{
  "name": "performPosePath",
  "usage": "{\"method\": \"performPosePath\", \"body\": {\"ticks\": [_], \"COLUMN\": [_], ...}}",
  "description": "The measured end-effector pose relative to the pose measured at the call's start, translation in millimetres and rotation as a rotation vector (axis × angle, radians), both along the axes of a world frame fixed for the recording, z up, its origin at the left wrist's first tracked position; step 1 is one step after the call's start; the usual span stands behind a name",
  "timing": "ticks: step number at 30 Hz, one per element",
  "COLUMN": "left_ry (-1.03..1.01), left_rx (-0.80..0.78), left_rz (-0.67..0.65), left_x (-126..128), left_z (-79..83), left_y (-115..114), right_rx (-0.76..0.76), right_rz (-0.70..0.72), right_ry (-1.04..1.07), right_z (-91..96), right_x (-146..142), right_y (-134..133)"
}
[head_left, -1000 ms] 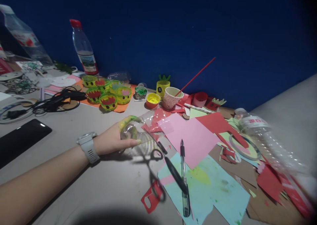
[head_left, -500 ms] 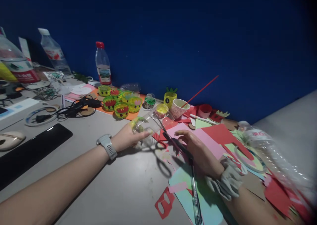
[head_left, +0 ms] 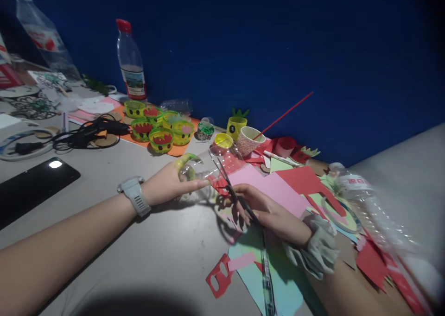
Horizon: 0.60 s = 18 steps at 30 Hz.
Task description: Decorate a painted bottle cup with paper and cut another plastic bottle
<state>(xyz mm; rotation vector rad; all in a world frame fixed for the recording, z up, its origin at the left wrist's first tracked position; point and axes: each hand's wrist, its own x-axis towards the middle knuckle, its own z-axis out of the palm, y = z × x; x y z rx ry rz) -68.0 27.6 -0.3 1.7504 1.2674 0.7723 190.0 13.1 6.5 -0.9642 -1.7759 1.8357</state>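
Note:
My left hand (head_left: 168,184), with a grey watch on its wrist, is closed around a cut clear plastic bottle piece (head_left: 201,170) above the table. Green and yellow colour marks show near the thumb and fingers. In my right hand (head_left: 262,209) is a pair of scissors with black handles (head_left: 249,210), a grey scrunchie on that wrist. The blades are slightly apart and point up and left over the bottle piece. Whether they touch the plastic I cannot tell. Just behind it sits a yellow-topped clear item (head_left: 223,141).
Several green-yellow decorated cups (head_left: 162,141) stand on orange paper. Behind is a red-capped bottle (head_left: 131,61). A patterned paper cup (head_left: 249,141) holds a red stick. Coloured paper (head_left: 278,191) and a large clear bottle (head_left: 368,205) lie at right; a black cable (head_left: 83,133) lies left.
The fingers of my right hand have closed in around the scissor handles, where they were looser before. The view has shifted, so most things sit a little further left and higher.

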Motion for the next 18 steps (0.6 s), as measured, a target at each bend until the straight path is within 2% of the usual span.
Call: {"method": "performPosePath", "body": {"ticks": [8,18], "left_ry": [0.038,0.07], "left_rx": [0.07,0.058], "left_rz": [0.057,0.025], "left_x": [-1.3,-8.0], "left_z": [0.7,0.3], "left_y": [-1.1,2.1], "right_rx": [0.011,0.044], "right_rz": [-0.139,-0.187], "right_ry": [-0.077,-0.109], "right_z": [-2.7,-8.0], "right_x": [-7.4,-9.8], "right_y": [-5.1,-4.1]}}
